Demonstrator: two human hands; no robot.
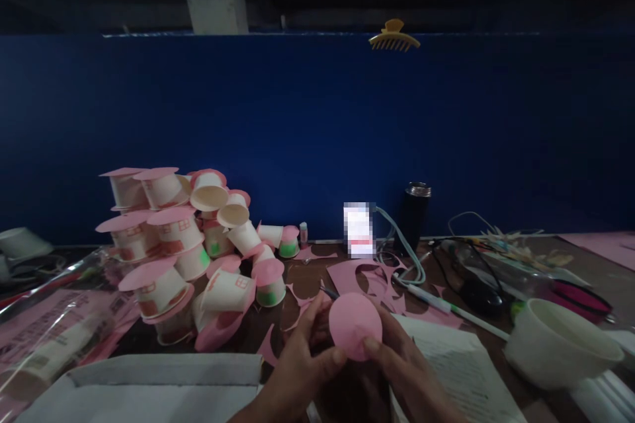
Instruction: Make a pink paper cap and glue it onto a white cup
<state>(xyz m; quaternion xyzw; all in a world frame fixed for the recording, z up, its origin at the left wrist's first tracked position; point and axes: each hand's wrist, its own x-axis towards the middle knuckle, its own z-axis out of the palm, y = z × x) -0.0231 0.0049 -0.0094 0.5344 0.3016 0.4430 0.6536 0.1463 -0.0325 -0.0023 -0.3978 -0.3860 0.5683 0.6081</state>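
Pink disc (353,319) held over the tabletop (303,275): right hand (405,360) pinches its lower edge; left hand (299,365) beside it, grip cannot be told. Risk, judged: hard thumb pressure creases the disc. Stacked cups (176,234) look precarious; a knock could topple them.

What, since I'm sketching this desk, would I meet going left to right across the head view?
Pile of pink-topped cups → left hand → pink paper disc → right hand → black rounded object → white container.
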